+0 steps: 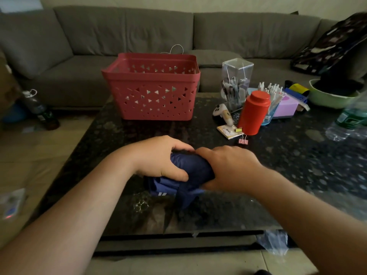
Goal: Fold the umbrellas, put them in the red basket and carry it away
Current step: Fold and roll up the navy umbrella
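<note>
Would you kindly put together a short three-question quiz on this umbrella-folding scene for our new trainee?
1. True or false: both the left hand and the right hand grip the blue umbrella.
2. Where does the red basket stand?
A. on the sofa
B. on the dark table, beyond the hands
C. on the floor
3. Fill in: the tall orange-red container stands to the ____ of the basket, as the camera sees it.

Key:
1. True
2. B
3. right
</note>
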The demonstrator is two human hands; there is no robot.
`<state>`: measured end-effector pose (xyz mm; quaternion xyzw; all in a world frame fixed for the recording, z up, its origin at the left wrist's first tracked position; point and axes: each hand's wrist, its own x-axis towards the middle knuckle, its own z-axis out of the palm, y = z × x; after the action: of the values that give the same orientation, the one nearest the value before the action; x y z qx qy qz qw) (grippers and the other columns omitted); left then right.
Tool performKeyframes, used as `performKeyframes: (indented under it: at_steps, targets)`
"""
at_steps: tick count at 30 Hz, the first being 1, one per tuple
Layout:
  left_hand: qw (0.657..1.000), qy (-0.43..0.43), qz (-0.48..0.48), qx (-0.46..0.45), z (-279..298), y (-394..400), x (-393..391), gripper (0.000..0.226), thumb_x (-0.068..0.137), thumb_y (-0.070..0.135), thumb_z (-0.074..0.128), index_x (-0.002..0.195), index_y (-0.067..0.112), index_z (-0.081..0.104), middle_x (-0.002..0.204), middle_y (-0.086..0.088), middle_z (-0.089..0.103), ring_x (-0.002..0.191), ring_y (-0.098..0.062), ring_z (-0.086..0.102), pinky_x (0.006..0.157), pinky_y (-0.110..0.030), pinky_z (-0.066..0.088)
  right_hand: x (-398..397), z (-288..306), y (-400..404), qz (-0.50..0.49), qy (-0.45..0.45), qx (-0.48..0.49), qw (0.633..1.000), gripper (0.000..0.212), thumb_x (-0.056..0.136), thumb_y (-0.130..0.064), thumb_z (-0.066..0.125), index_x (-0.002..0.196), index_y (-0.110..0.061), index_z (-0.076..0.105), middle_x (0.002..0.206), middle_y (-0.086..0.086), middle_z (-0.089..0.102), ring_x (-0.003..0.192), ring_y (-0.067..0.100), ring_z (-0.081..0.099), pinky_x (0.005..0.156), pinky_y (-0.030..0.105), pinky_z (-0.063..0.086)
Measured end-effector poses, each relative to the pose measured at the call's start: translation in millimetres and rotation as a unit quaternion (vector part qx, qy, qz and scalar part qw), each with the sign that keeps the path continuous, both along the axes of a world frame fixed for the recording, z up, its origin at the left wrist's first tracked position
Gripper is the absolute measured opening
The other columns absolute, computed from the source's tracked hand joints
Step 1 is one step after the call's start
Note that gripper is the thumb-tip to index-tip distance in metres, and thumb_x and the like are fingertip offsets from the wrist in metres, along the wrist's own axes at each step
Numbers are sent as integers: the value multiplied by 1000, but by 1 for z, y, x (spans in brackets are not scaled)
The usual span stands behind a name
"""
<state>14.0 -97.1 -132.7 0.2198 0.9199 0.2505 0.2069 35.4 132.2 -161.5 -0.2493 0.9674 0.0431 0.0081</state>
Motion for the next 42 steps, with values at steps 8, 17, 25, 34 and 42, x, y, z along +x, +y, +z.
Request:
performKeyframes:
  at_steps: [8, 17, 25, 34, 42]
  targets:
    - [996, 74, -10, 48, 17, 2, 8, 60, 72, 38, 92, 124, 56, 68, 112, 31, 72, 97, 8, 70, 91, -29, 61, -7, 29, 9, -64, -226, -178, 955, 34, 70, -32, 84, 100, -29, 68, 87, -6, 75, 80, 17, 71, 71, 38, 58]
    - [999, 40, -13, 22, 20, -1, 6, 55, 71, 40, 94, 117, 54, 68, 101, 26, 74, 87, 5, 72, 84, -32, 64, 6, 20, 9, -28, -192, -196, 961, 60, 80, -64, 69, 134, -45, 52, 119, -15, 69, 106, 11, 67, 92, 40, 54]
    - [982, 121, 21, 141, 24, -6, 7, 39, 70, 32, 96, 100, 46, 76, 103, 26, 72, 94, 4, 70, 84, -25, 60, 8, 20, -8, -72, -36, -168, 983, 37, 75, -47, 76, 104, -35, 56, 79, -12, 59, 79, 18, 64, 62, 32, 46]
    - [941, 154, 69, 293, 25, -2, 1, 18, 77, 26, 94, 89, 26, 80, 91, 11, 77, 86, -13, 75, 70, -31, 63, 4, 20, 6, -78, -405, -464, 784, 36, 77, -18, 81, 110, -20, 67, 94, 5, 77, 78, 25, 72, 73, 43, 62]
    - [909, 183, 123, 354, 14, 5, -2, 24, 76, 25, 95, 90, 29, 75, 94, 8, 76, 87, -15, 75, 77, -43, 65, 22, 12, -11, -115, 72, -236, 962, 47, 71, -62, 71, 94, -34, 40, 80, -12, 56, 75, 23, 64, 61, 38, 51]
